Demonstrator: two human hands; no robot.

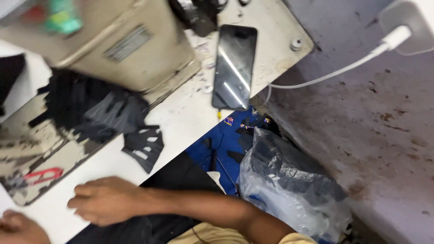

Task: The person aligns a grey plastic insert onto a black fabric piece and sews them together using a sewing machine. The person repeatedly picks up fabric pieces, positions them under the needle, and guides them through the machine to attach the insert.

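Down low, right hand [106, 201] on white table [181, 119], black fabric pieces [97, 110]

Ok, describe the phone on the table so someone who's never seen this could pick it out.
Start at the white table and go to its far corner, right of the beige sewing machine. The phone lies flat there, screen up. It is the only glossy black slab; the black fabric pieces nearby are matte and ragged.

Left hand [20, 227] — cropped at frame corner

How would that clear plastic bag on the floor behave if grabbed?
The plastic bag looks crinkled and thin, so probably floppy and slippery. Its dark contents bulge loosely, likely soft scraps, so it should sag and feel light for its size.
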